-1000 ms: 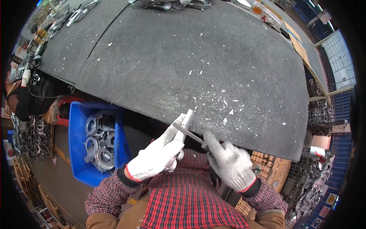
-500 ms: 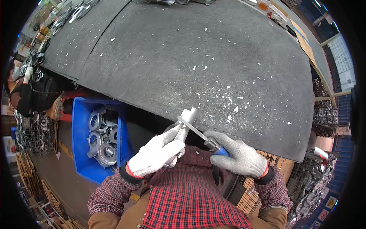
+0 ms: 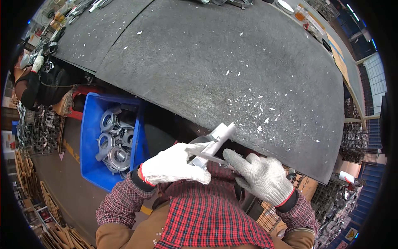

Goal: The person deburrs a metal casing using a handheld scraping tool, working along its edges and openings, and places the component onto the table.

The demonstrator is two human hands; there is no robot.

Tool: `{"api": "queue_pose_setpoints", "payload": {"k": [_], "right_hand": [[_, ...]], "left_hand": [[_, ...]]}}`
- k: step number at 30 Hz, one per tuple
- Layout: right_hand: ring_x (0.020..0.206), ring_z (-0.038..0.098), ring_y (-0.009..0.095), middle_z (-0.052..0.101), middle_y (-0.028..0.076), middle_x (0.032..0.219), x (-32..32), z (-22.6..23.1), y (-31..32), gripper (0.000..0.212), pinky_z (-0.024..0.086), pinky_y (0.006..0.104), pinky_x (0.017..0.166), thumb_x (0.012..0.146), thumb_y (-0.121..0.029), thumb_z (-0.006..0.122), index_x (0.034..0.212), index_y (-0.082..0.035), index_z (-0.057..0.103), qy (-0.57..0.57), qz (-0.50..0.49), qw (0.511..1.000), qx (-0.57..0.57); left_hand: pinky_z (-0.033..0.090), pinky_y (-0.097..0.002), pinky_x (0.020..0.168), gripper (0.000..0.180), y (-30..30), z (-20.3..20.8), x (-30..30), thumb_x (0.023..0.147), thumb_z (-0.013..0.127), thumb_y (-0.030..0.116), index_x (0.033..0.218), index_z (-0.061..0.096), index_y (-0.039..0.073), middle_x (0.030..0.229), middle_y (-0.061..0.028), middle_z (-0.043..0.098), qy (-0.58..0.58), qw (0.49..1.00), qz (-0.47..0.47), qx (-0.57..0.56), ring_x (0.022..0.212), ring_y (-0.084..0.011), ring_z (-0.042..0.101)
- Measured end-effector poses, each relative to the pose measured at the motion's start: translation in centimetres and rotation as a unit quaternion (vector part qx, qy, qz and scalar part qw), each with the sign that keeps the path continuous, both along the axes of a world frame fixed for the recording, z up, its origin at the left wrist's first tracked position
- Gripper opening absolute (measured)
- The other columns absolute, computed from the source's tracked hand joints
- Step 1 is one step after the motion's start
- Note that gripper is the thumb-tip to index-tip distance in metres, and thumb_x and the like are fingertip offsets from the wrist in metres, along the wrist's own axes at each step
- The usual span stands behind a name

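Observation:
My left hand (image 3: pixel 172 164), in a white knit glove with a red-edged cuff, grips a silvery metal casting (image 3: pixel 223 132). The casting tilts up to the right, its far end just over the near edge of the workbench. My right hand (image 3: pixel 266 178), in a greyish knit glove, is closed around a file tool. Its flat steel file blade (image 3: pixel 210 157) points left and lies against the casting's lower part, close to my left fingers. The tool's handle is hidden by my right hand. Part of the casting is hidden by my left glove.
White shavings (image 3: pixel 260 128) are scattered over the dark workbench (image 3: pixel 174 58). At left below its edge, a blue bin (image 3: pixel 93 176) holds several ring-shaped castings (image 3: pixel 118 158). A co-worker's gloved hand (image 3: pixel 38 62) shows at far left. Wire baskets of metal parts (image 3: pixel 338 199) stand at right.
The casting has moved right and tilted further. The file blade has shifted from across its upper end to its lower part. My right hand has moved slightly right and down; the blue handle no longer shows.

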State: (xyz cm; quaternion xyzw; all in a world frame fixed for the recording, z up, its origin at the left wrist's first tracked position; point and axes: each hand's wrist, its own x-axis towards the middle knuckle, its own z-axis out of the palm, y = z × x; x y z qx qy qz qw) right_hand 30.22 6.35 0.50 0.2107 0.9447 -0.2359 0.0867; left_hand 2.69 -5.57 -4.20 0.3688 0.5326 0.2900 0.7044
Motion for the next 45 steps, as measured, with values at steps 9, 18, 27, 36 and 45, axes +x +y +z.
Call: {"api": "queue_pose_setpoints", "payload": {"k": [9,18,27,36,45], "right_hand": [[0.062,0.075,0.025,0.067,0.01,0.076,1.0,2.1,-1.8,0.058,0.06,0.0397,0.05,0.097,-0.024,0.073,0.154,-0.023,0.06,0.003,-0.027,0.998,0.065],[0.073,0.078,0.026,0.075,0.009,0.088,1.8,5.0,-1.1,0.068,0.064,0.0418,0.06,0.081,-0.02,0.086,0.146,-0.015,0.066,-0.026,-0.055,0.995,0.077],[0.097,0.082,0.03,0.079,0.016,0.117,4.4,3.2,1.9,0.079,0.064,0.0385,0.086,0.097,-0.03,0.087,0.161,-0.005,0.049,0.04,-0.063,0.911,-0.405],[0.101,0.081,0.035,0.079,0.017,0.12,3.1,2.7,1.2,0.067,0.068,0.0427,0.084,0.097,-0.027,0.082,0.157,-0.014,0.055,0.123,-0.085,0.981,-0.12],[0.101,0.081,0.034,0.078,0.018,0.122,2.2,2.6,1.2,0.074,0.068,0.0423,0.081,0.095,-0.026,0.084,0.16,-0.014,0.052,0.14,-0.151,0.975,-0.084]], "left_hand": [[0.053,-0.0287,0.08,0.08,1.3,2.7,-0.5,0.077,0.102,0.02,0.145,0.068,-0.004,0.099,0.0023,0.068,-0.017,0.999,-0.047,-0.004,0.091,-0.0063,0.06],[0.056,-0.0267,0.076,0.103,3.2,4.9,-0.5,0.062,0.108,0.019,0.15,0.06,-0.003,0.102,-0.0002,0.07,-0.109,0.991,-0.07,-0.038,0.087,-0.0082,0.065],[0.055,-0.0373,0.09,0.108,4.4,5.9,0.6,0.069,0.102,0.048,0.159,0.058,0.007,0.113,-0.0077,0.07,0.232,0.877,-0.127,0.401,0.102,-0.0255,0.068],[0.058,-0.0324,0.095,0.117,4.6,6.2,2.6,0.062,0.108,0.024,0.163,0.052,0.002,0.113,-0.0084,0.071,0.227,0.946,0.069,0.22,0.107,-0.0138,0.067],[0.054,-0.0341,0.111,0.117,6.0,5.9,2.4,0.074,0.1,0.011,0.17,0.035,-0.007,0.152,-0.0224,0.062,0.055,0.978,0.141,0.141,0.134,-0.0213,0.063]]}}
